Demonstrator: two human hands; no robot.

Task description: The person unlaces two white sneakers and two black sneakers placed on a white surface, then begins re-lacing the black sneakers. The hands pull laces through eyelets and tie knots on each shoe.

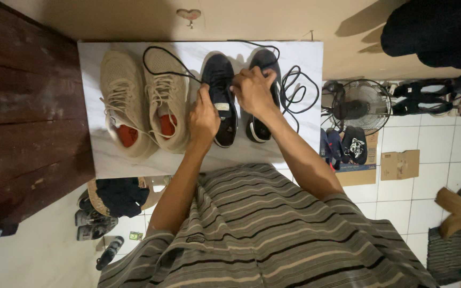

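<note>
Two black sneakers stand side by side on a white table [134,162]. My left hand [204,118] grips the left black sneaker [221,80] at its tongue and pinches a black lace [158,49] that loops away to the left over the beige shoes. My right hand [253,90] rests on the right black sneaker [265,60], fingers closed around lace near its eyelets. A second black lace [300,90] lies coiled to the right of that shoe. A pair of beige sneakers [145,101] with orange insoles sits at the left.
A dark wooden surface [22,122] borders the table on the left. On the tiled floor at the right stand a small fan [359,105], sandals [348,145] and a cardboard piece [399,164]. More shoes [94,221] lie under the table's near edge.
</note>
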